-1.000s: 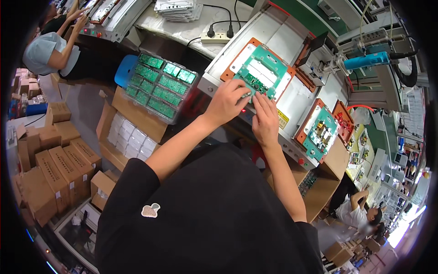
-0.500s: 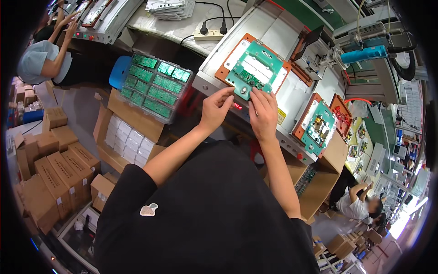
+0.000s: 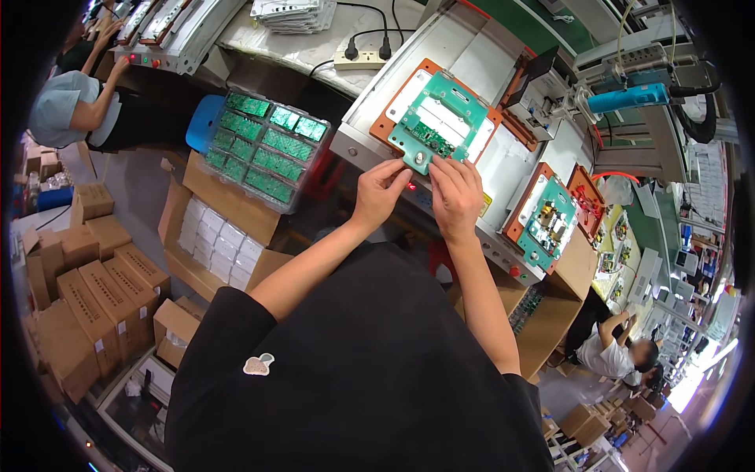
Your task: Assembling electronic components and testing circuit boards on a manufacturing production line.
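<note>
A green fixture plate (image 3: pixel 452 94) lies in an orange-brown frame (image 3: pixel 381 124) on the metal machine in front of me. A small green circuit board (image 3: pixel 425 135) with several parts sits in the plate's near part, by a round silver knob (image 3: pixel 419 158). At the plate's near left corner, my left hand (image 3: pixel 381 195) is closed, with thumb and fingertips pinched together. My right hand (image 3: pixel 458 200) has its fingers pressed together at the near edge, just right of the knob. Whatever either hand's fingertips may hold is too small or hidden to make out.
Left of the machine stands a clear tray (image 3: pixel 271 153) of green circuit boards, above an open carton (image 3: pixel 224 240) of white packs. A second fixture (image 3: pixel 543 216) with a populated board sits to the right. A blue electric screwdriver (image 3: pixel 627 96) hangs at upper right. Co-workers sit at both sides.
My left hand has moved slightly right, and its thumb and fingers have come closer together. The right hand's fingers have drawn in a little at the plate's edge.
</note>
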A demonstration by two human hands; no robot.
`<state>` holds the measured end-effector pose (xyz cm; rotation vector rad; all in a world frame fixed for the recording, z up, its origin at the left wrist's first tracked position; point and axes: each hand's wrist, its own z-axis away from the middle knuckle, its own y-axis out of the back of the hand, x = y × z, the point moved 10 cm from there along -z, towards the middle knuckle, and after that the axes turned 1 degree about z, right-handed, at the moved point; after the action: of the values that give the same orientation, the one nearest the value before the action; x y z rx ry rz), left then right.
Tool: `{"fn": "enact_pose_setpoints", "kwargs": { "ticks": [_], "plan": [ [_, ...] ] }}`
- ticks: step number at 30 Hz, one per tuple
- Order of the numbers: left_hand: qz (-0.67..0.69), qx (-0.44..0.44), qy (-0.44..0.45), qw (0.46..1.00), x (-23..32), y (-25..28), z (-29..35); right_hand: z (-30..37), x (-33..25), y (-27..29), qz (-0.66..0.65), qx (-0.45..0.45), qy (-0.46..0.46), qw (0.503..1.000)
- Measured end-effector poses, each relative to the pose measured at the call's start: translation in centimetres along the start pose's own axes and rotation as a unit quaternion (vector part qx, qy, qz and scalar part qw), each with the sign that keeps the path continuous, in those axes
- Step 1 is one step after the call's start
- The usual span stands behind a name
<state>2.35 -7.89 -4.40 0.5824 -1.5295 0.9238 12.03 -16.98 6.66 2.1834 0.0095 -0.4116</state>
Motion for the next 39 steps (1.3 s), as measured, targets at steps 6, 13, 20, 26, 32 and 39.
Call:
{"fn": "enact_pose_setpoints", "kwargs": {
  "ticks": [6,13,20,26,32,39],
  "plan": [
    [0.002,-0.066,0.015,0.998,-0.4,-0.7,-0.7,-0.2,-0.1,0.0,-0.009,-0.001,0.004,1.0],
    [-0.011,0.032,-0.006,0.999,0.5,2.4,0.8,0.6,0.2,-1.1,0.001,-0.011,-0.009,1.0],
    [-0.342,-0.032,-0.241,0.908,9.4,-2.2,-1.8,1.4,0.0,-1.9,0.032,-0.082,-0.002,0.996],
    [-0.351,-0.239,-0.318,0.848,7.1,-5.7,-2.8,3.1,1.5,0.0,-0.075,-0.076,-0.042,0.993],
    [-0.337,-0.193,-0.302,0.871,9.2,-5.1,-2.0,4.7,-0.6,2.0,-0.139,-0.068,-0.075,0.985],
    [-0.443,0.12,-0.055,0.887,-4.0,16.9,-3.6,8.0,-2.6,1.9,-0.243,-0.152,-0.205,0.936]
  ]
}}
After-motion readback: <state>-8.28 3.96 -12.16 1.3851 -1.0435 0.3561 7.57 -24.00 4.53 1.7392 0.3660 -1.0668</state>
